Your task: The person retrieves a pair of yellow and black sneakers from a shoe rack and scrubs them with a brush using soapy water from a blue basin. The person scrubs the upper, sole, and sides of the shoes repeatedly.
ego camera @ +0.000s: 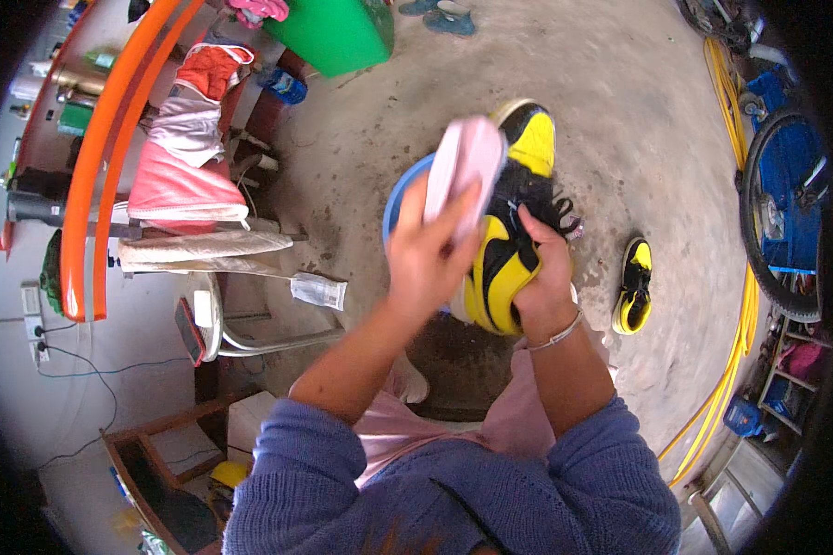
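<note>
A pink object that looks like a scrub brush (475,163) is in my left hand (427,257), blurred. It is close against the side of a yellow and black high-top sneaker (527,142). My right hand (548,270) grips that sneaker around its ankle part, with the toe pointing away from me and the black laces hanging loose. Behind my left hand and the sneaker shows part of a blue basin (394,201), its inside mostly hidden. On the concrete floor to the right lies the matching sneaker (636,284).
A green bin (340,35) and blue slippers (450,21) are at the far side. On the left, cloths (187,180) hang near an orange curved bar (111,166) and a white chair (264,343). A yellow hose (736,340) and bicycle wheel (753,229) line the right.
</note>
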Action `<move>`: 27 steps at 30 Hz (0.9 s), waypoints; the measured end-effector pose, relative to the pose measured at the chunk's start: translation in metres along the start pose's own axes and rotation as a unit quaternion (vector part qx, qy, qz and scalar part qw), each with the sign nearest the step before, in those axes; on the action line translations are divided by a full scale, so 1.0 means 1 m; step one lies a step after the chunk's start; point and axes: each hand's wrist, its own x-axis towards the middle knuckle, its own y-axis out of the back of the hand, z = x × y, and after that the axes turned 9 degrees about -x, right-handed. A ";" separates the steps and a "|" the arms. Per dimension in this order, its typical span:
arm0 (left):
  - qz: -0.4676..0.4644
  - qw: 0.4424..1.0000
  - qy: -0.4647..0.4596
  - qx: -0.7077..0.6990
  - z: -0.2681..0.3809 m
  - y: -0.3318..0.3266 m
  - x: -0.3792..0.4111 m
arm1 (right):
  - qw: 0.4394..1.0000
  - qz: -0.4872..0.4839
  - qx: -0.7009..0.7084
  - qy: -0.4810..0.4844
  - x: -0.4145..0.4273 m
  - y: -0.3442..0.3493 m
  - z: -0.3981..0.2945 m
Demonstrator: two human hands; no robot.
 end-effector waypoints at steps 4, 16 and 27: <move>-0.027 0.996 0.086 0.028 -0.017 -0.004 0.051 | 0.999 0.002 -0.036 0.028 -0.004 -0.005 0.011; -0.044 0.990 0.037 0.129 -0.006 0.010 0.041 | 0.997 -0.054 -0.040 0.037 -0.013 -0.022 0.027; -0.108 0.991 -0.056 0.056 0.005 0.023 0.009 | 0.993 -0.074 -0.025 0.083 -0.010 -0.019 0.014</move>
